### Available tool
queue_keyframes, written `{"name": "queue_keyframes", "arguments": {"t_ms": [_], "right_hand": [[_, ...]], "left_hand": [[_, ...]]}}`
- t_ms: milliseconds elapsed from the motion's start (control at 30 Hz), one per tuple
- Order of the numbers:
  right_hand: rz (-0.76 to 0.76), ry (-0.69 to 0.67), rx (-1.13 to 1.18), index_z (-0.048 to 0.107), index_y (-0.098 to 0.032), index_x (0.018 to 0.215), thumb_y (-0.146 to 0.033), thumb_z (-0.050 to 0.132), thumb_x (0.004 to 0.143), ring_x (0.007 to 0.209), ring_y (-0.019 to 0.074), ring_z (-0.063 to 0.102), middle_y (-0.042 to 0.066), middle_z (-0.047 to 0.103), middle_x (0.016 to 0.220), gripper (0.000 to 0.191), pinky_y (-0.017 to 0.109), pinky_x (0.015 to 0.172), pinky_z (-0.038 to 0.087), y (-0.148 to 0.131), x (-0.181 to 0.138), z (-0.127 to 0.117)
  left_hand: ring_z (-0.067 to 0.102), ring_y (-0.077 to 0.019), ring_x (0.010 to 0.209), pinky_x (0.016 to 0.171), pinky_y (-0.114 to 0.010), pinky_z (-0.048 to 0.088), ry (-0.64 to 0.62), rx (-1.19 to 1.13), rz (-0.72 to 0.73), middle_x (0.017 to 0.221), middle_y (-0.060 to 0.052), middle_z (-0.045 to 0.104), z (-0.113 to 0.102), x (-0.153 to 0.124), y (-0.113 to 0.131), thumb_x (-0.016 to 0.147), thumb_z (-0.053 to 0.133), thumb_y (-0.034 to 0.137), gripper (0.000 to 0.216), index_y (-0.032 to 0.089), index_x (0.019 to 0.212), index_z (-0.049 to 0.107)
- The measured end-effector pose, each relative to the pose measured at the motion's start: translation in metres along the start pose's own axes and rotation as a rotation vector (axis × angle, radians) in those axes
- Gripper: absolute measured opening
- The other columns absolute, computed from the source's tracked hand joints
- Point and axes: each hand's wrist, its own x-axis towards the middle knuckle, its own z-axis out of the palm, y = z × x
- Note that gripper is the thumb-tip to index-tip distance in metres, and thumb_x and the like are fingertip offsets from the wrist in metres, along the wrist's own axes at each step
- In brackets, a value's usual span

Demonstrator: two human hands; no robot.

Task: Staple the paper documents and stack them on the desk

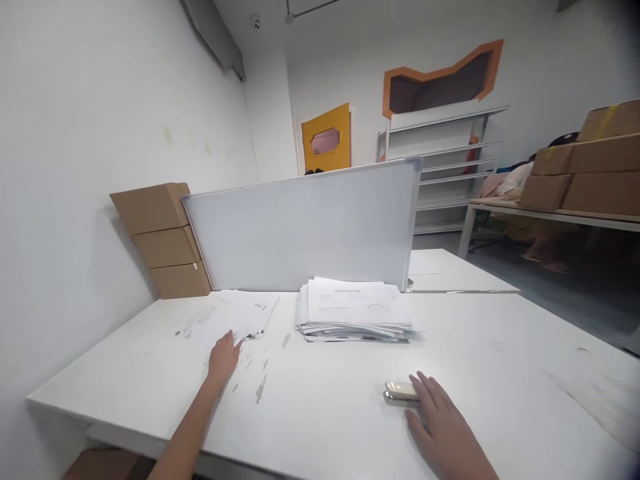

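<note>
My left hand is at the near edge of some loosely spread printed papers on the left side of the table. Its thumb and fingers close on the papers' near edge; the exact grip is partly hidden. Toward the front right, my right hand has its fingers and thumb around the back part of a stapler with a pale top and shiny metal base. The stapler's front end points left and its rear is covered by the hand. Between and beyond both hands lies a thick stack of printed papers.
A whiteboard panel stands along the table's far edge. Several cardboard boxes are stacked at its left end. Farther right, more boxes sit on another table, with a person partly hidden behind them. Metal shelves stand at the back.
</note>
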Motion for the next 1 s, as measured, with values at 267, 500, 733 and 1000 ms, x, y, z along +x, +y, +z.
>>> {"name": "queue_keyframes", "arguments": {"t_ms": [267,500,733,1000], "right_hand": [[-0.023,0.034,0.021,0.051,-0.008,0.139,-0.047,0.026,0.093,0.141,0.0332,0.041,0.015,0.051,0.146,0.065,0.052,0.117,0.037,0.006,0.000,0.005],[-0.032,0.028,0.025,0.050,-0.009,0.140,-0.044,0.029,0.093,0.141,0.0326,0.040,0.014,0.051,0.146,0.062,0.052,0.116,0.038,0.006,0.002,0.005],[-0.024,0.015,0.033,0.050,-0.009,0.139,-0.044,0.029,0.093,0.139,0.0320,0.040,0.015,0.051,0.144,0.061,0.051,0.115,0.038,0.002,0.001,-0.004],[-0.015,0.009,0.055,0.048,-0.011,0.139,-0.043,0.031,0.093,0.139,0.0312,0.041,0.014,0.052,0.143,0.059,0.050,0.115,0.039,-0.001,0.001,-0.009]], "left_hand": [[0.055,-0.0267,0.117,0.100,-0.038,0.041,0.105,-0.040,0.045,0.129,-0.014,0.064,-0.003,-0.032,0.002,0.098,0.041,0.031,0.039,0.014,0.122,0.066],[0.056,-0.0302,0.119,0.102,-0.040,0.041,0.130,0.015,-0.155,0.123,-0.021,0.065,0.002,-0.032,-0.002,0.100,0.032,0.028,0.047,0.005,0.127,0.062],[0.067,-0.0211,0.084,0.070,-0.028,0.048,0.080,-0.031,-0.242,0.096,-0.017,0.070,-0.003,-0.035,0.000,0.099,0.025,0.013,0.047,0.003,0.138,0.050],[0.062,-0.0261,0.108,0.085,-0.031,0.046,0.092,-0.038,-0.185,0.109,-0.018,0.068,-0.010,-0.038,0.001,0.098,0.036,0.021,0.051,0.005,0.146,0.042]]}}
